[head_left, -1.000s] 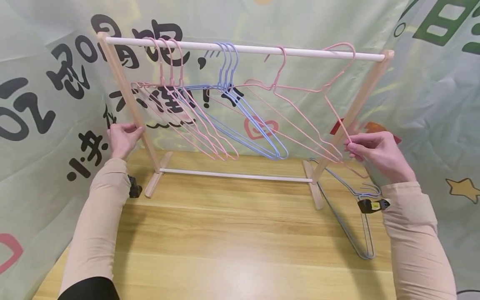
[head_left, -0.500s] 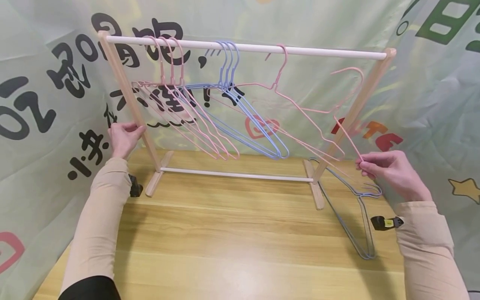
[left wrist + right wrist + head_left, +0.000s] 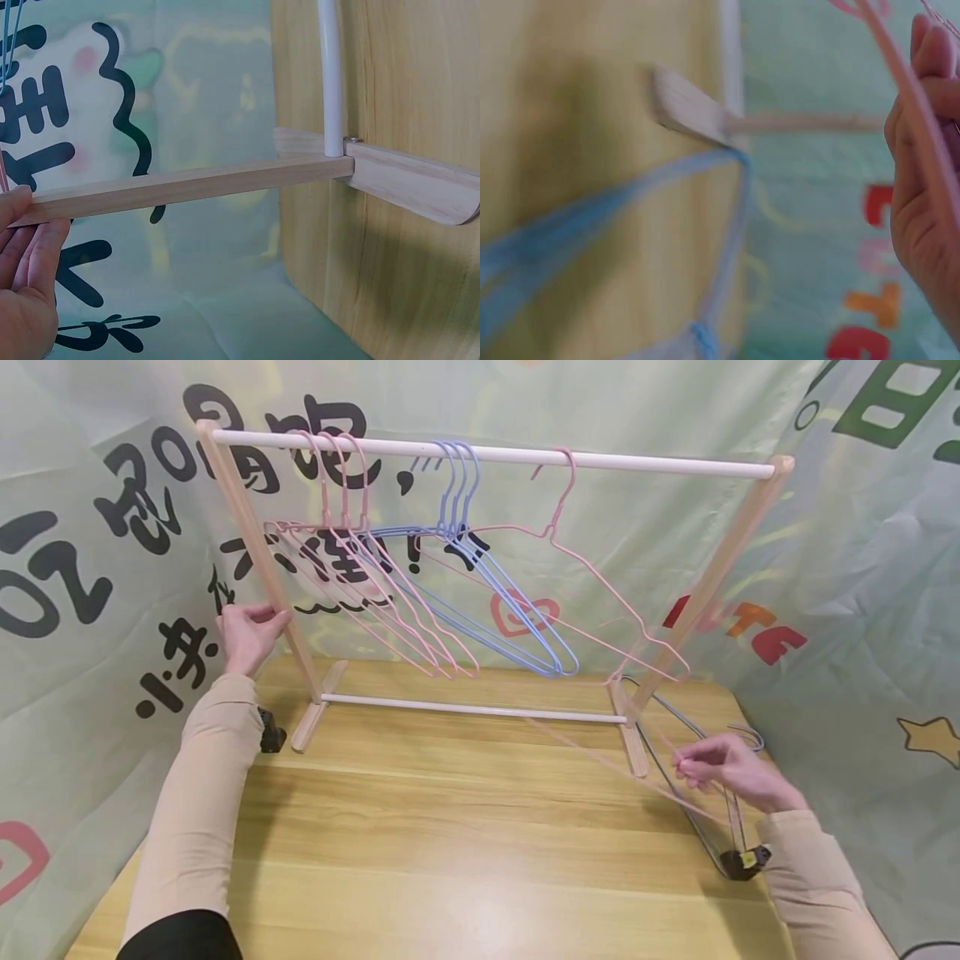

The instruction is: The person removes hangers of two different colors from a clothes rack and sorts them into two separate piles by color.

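My left hand (image 3: 251,635) pinches the left wooden post (image 3: 187,184) of a small clothes rack between thumb and fingers. Low at the right, in front of the rack's right foot, my right hand (image 3: 731,768) grips a pink wire hanger (image 3: 915,105) by its side wire. Motion blurs this hanger in the head view, and its hook is off the rod (image 3: 697,467). A single pink hanger (image 3: 588,567) hangs right of centre. Three blue hangers (image 3: 454,497) hang at the middle, with three pink hangers (image 3: 345,502) toward the left post.
Blue-grey hangers (image 3: 630,196) lie on the wooden table (image 3: 450,827) beside the rack's right foot (image 3: 630,743), partly behind my right hand. A lower white bar (image 3: 472,707) joins both feet. Printed cloth (image 3: 847,635) encloses the table at the back and sides.
My right hand has taken the rightmost pink hanger off the rod, swung out to the right, then brought it down toward the table. The left hand keeps its place on the post.
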`<control>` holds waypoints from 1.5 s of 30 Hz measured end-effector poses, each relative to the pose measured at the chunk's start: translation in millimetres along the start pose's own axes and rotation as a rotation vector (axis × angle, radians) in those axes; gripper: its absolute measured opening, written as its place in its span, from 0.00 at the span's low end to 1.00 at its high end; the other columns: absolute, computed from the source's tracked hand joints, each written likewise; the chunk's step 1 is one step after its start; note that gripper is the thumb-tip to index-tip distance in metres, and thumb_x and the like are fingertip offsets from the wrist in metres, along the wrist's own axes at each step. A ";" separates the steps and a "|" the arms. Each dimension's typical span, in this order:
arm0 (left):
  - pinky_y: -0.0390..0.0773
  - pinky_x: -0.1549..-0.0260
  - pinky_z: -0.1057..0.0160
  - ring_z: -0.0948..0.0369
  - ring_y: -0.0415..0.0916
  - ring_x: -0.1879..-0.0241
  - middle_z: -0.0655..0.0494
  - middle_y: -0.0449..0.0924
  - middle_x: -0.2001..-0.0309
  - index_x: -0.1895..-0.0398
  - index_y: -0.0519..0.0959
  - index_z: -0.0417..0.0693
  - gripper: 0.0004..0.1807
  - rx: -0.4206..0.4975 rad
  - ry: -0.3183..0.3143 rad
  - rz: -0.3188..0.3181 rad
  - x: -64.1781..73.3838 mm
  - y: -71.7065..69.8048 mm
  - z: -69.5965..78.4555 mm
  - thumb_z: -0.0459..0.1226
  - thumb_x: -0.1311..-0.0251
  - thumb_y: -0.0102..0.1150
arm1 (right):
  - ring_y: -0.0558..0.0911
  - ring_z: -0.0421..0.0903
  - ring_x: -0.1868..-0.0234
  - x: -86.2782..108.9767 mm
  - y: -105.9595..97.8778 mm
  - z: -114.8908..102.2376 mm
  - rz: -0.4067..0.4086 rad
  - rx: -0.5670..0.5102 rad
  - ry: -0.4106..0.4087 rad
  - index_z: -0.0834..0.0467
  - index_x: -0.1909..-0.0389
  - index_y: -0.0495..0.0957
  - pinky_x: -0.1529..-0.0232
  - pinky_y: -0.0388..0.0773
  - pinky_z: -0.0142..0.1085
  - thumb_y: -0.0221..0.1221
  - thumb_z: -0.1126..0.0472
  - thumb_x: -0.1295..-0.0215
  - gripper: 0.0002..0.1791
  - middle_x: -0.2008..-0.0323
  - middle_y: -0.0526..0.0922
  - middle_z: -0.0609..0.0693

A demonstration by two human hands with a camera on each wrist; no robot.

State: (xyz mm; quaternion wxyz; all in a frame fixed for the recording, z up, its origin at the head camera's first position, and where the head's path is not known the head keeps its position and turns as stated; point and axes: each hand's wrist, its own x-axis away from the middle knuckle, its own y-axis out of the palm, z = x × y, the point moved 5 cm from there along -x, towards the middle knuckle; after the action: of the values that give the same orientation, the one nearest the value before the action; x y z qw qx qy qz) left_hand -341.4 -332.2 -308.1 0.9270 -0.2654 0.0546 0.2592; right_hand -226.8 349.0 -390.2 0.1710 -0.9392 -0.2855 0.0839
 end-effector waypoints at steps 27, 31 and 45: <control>0.72 0.64 0.78 0.82 0.71 0.70 0.66 0.89 0.60 0.45 0.84 0.42 0.22 -0.004 0.006 0.000 1.9 -0.5 -1.2 0.45 0.39 0.68 | 0.70 0.28 0.82 -112.4 189.9 20.3 -0.247 0.374 0.007 0.64 0.73 0.87 0.78 0.70 0.24 0.70 0.67 0.43 0.03 0.82 0.85 0.52; 0.73 0.65 0.80 0.83 0.72 0.71 0.62 0.89 0.57 0.45 0.84 0.43 0.22 -0.002 0.003 -0.002 1.8 -1.1 0.6 0.44 0.39 0.68 | 0.70 0.28 0.82 -122.6 201.8 13.6 -0.222 0.437 0.016 0.62 0.75 0.87 0.77 0.71 0.24 0.72 0.65 0.45 0.05 0.83 0.85 0.49; 0.72 0.63 0.78 0.83 0.71 0.71 0.70 0.88 0.62 0.45 0.84 0.42 0.22 -0.007 0.007 -0.004 2.4 -1.2 1.1 0.45 0.39 0.68 | 0.75 0.30 0.81 -139.1 215.7 11.4 -0.173 0.369 0.054 0.61 0.73 0.87 0.76 0.74 0.25 0.72 0.63 0.44 0.06 0.79 0.87 0.50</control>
State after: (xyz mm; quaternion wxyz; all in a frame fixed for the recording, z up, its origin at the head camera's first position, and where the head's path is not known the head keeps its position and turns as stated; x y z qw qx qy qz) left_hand -338.7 -331.4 -307.2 0.9264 -0.2695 0.0563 0.2568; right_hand -234.6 105.6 -472.1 0.3542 -0.8659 -0.3401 0.0948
